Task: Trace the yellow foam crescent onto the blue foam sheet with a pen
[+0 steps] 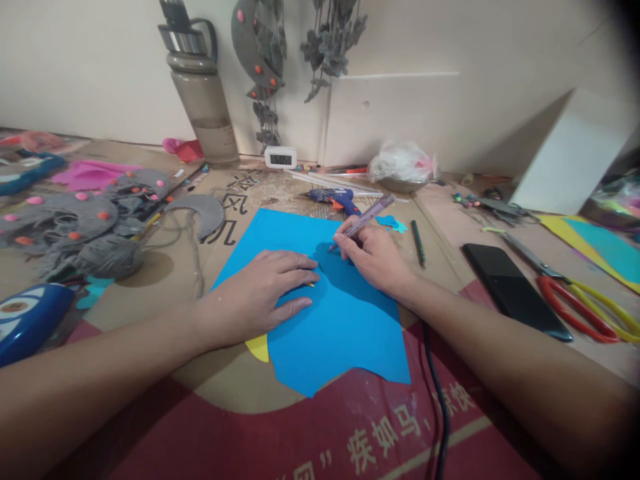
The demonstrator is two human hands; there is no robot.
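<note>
A blue sheet of paper (330, 340) with a cut, uneven lower edge lies on the cardboard in front of me. My left hand (273, 287) rests flat on it, fingers stretched out to the right. A small bit of yellow shows by its fingers, mostly hidden under them. Another yellow piece (259, 347) sticks out below the wrist at the sheet's left edge. Held in my right hand (367, 253) is a light purple pen (373, 212), its tip down at the blue sheet. My right fingers are closed around the pen's lower part.
Behind the sheet are a blue glue gun (335, 198), a small digital clock (281, 157) and a tall bottle (203, 93). To the right lie a dark green pencil (418, 243), a phone (513, 290) and scissors (565, 287). Grey yarn (110, 255) and felt crescents sit left. A black cable (436, 393) runs at front right.
</note>
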